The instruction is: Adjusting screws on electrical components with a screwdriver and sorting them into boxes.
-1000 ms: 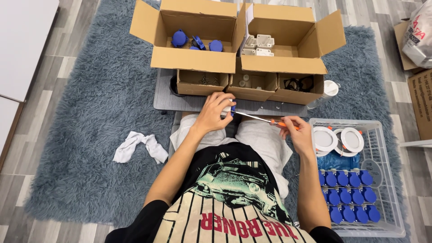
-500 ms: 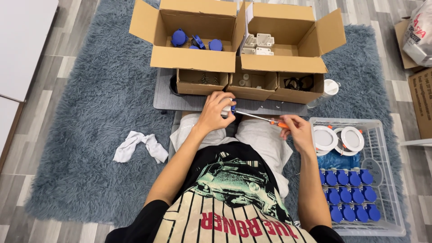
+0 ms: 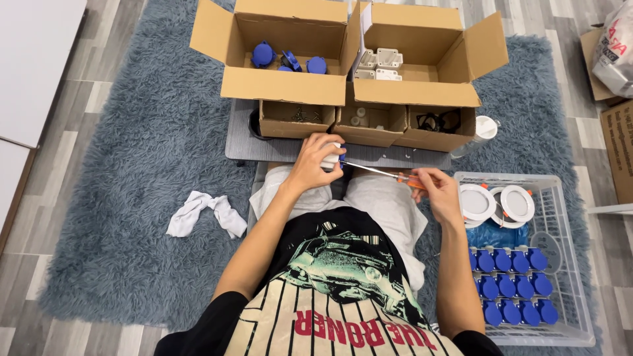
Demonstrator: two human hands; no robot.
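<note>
I see the left hand (image 3: 315, 160) with its grip closed around a small white and blue part (image 3: 331, 158), held above the lap just in front of the near edge of the grey board (image 3: 241, 142) that lies on the blue rug (image 3: 132, 165). The right hand (image 3: 438, 191) has its grip closed on the orange handle of a screwdriver (image 3: 382, 174). The metal shaft runs from that handle leftward and its tip meets the part at the left hand's fingers. The two hands are apart, joined only by the tool.

On the grey board stand three small open cardboard boxes in a row: the left small box (image 3: 293, 120) holds small dark items I cannot identify, the middle small box (image 3: 369, 123) holds pale round pieces, the right small box (image 3: 435, 128) holds black rings. Behind them, at the far edge, stand two large open cartons: the left carton (image 3: 283, 86) contains blue parts, the right carton (image 3: 415, 89) contains white parts.

At the right edge of the rug sits a clear plastic crate (image 3: 560, 198) with white round discs (image 3: 498, 203) at its far end and rows of blue caps (image 3: 511, 283) at its near end. A white cloth (image 3: 204, 212) lies on the rug to the left of the person.
</note>
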